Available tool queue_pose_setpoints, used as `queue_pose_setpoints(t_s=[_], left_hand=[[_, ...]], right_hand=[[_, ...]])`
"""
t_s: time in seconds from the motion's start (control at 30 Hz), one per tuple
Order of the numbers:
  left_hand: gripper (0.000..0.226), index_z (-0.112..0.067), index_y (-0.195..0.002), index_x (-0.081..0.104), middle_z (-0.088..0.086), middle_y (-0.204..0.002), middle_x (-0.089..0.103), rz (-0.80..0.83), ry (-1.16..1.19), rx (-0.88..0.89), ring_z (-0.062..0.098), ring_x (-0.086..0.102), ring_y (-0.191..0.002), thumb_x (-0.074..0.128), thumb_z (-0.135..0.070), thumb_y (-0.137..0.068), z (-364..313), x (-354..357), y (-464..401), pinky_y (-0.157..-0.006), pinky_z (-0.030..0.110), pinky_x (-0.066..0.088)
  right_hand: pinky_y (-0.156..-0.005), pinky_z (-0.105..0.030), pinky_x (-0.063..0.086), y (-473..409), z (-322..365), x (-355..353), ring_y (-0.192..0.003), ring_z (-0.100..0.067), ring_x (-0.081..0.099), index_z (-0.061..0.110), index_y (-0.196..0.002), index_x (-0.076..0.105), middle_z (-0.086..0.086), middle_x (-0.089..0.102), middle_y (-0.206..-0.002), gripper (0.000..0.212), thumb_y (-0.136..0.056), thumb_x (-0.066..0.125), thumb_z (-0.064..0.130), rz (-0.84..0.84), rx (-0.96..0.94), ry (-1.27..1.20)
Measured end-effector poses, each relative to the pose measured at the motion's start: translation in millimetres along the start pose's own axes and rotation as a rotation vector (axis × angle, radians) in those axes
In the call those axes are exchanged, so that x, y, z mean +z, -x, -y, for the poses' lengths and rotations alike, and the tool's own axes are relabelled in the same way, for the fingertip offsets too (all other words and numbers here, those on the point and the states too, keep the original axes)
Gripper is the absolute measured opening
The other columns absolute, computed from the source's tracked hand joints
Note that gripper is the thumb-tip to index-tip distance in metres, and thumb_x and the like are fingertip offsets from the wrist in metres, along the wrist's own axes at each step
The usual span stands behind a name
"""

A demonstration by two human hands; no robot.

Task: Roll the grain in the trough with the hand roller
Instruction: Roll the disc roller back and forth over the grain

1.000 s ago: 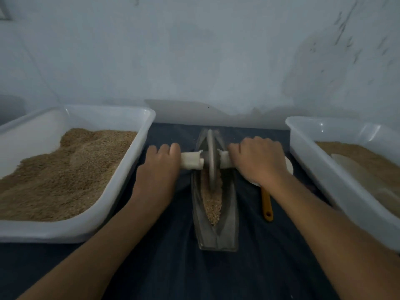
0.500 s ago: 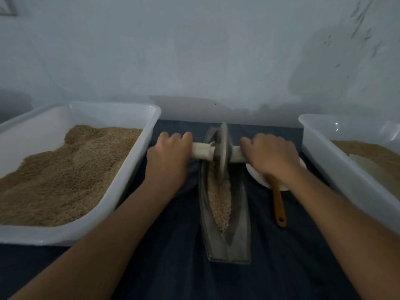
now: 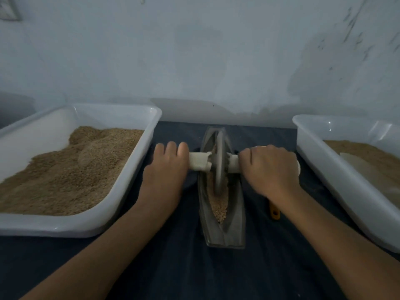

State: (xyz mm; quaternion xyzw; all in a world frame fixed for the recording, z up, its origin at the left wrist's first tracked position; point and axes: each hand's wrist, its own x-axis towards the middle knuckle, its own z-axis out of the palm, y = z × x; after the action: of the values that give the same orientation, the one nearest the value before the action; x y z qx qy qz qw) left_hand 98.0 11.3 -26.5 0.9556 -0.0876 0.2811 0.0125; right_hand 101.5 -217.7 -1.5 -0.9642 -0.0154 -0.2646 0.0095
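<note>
A narrow boat-shaped metal trough [image 3: 234,230] lies lengthwise on the dark cloth at the centre. Pale brown grain [image 3: 219,205] fills its groove. The hand roller [image 3: 219,161], a grey metal disc on a pale cross handle, stands upright in the far half of the trough with its rim in the grain. My left hand [image 3: 166,172] grips the handle's left end, fingers curled over it. My right hand [image 3: 270,169] grips the right end. Both hands hide the handle's tips.
A white tray [image 3: 132,176] heaped with brown grain sits at the left. At the right, another white tray [image 3: 320,169] holds finer brown material. A yellow-handled scoop [image 3: 275,212] lies under my right wrist, mostly hidden. A wall rises close behind.
The roller went a little toward the trough's far end, then came back slightly toward me. Both hands kept their hold on the handle. The view shifted a little.
</note>
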Motion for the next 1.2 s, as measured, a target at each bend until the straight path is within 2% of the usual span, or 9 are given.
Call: queue_pose_setpoints(t_s=[0.07,0.17,0.37,0.47,0.63,0.7,0.87,0.97,1.2], left_hand=[[0.048,-0.016,-0.117,0.043,0.005,-0.113,0.046,0.013,0.048,0.048,0.024,0.046,-0.104,0.075,-0.005,-0.082,7,-2,19,-0.056,0.029,0.047],[0.058,-0.015,-0.122,0.044,0.006,-0.119,0.044,0.052,0.087,0.081,0.024,0.044,-0.107,0.079,-0.006,-0.077,9,-3,26,-0.062,0.031,0.053],[0.056,-0.018,-0.114,0.039,0.004,-0.114,0.046,0.052,0.072,0.047,0.023,0.044,-0.105,0.081,-0.007,-0.078,7,4,-1,-0.058,0.029,0.039],[0.043,-0.019,-0.105,0.037,0.005,-0.109,0.052,0.035,0.08,-0.012,0.026,0.046,-0.104,0.074,-0.007,-0.087,2,14,-29,-0.061,0.032,0.033],[0.03,-0.02,-0.107,0.048,0.005,-0.101,0.06,0.055,-0.018,-0.112,0.027,0.053,-0.101,0.073,-0.013,-0.092,-7,23,-72,-0.059,0.035,0.033],[0.03,-0.019,-0.108,0.049,0.004,-0.099,0.06,0.057,-0.032,-0.121,0.026,0.053,-0.1,0.074,-0.015,-0.093,-8,23,-73,-0.058,0.034,0.033],[0.031,-0.017,-0.111,0.041,0.006,-0.108,0.052,0.015,-0.025,-0.044,0.025,0.048,-0.104,0.064,-0.004,-0.094,-9,8,-38,-0.059,0.03,0.036],[0.034,-0.016,-0.117,0.037,0.006,-0.115,0.045,0.012,-0.03,0.026,0.024,0.044,-0.108,0.058,-0.004,-0.094,-3,-3,2,-0.062,0.028,0.04],[0.048,-0.012,-0.128,0.038,0.01,-0.119,0.041,0.056,-0.015,0.106,0.027,0.04,-0.105,0.06,-0.009,-0.086,8,-15,45,-0.069,0.036,0.055]], right_hand=[[-0.052,-0.035,0.048,19,8,-13,-0.049,-0.017,0.048,0.023,-0.062,0.054,0.004,0.051,-0.056,0.057,-0.1,0.017,0.042,-0.037,-0.013,0.058],[-0.051,-0.034,0.049,32,12,-21,-0.048,-0.016,0.049,0.024,-0.07,0.057,0.006,0.052,-0.058,0.059,-0.103,0.012,0.044,-0.047,-0.036,0.14],[-0.047,-0.029,0.024,5,4,1,-0.045,-0.016,0.039,0.021,-0.052,0.049,0.004,0.044,-0.05,0.058,-0.096,0.02,0.045,-0.086,0.005,0.055],[-0.052,-0.033,0.017,-36,-6,16,-0.057,-0.02,0.042,0.017,-0.064,0.054,-0.003,0.052,-0.064,0.057,-0.09,0.014,0.049,0.07,0.019,0.024],[-0.06,-0.036,0.031,-93,-16,29,-0.073,-0.029,0.055,0.015,-0.08,0.056,-0.01,0.061,-0.079,0.052,-0.077,0.013,0.043,0.419,0.021,0.011],[-0.06,-0.037,0.032,-97,-16,30,-0.073,-0.03,0.057,0.015,-0.08,0.058,-0.01,0.061,-0.079,0.051,-0.081,0.015,0.044,0.44,0.051,-0.015],[-0.053,-0.034,0.024,-49,-10,21,-0.06,-0.024,0.048,0.015,-0.068,0.054,-0.005,0.054,-0.066,0.052,-0.098,0.02,0.042,0.147,0.02,-0.023],[-0.048,-0.032,0.031,0,-1,6,-0.047,-0.02,0.041,0.019,-0.055,0.049,0.002,0.046,-0.052,0.051,-0.1,0.03,0.035,-0.067,-0.008,-0.006],[-0.046,-0.03,0.023,39,3,-9,-0.045,-0.019,0.035,0.019,-0.062,0.04,0.004,0.04,-0.053,0.041,-0.1,0.034,0.03,-0.256,-0.136,-0.04]])
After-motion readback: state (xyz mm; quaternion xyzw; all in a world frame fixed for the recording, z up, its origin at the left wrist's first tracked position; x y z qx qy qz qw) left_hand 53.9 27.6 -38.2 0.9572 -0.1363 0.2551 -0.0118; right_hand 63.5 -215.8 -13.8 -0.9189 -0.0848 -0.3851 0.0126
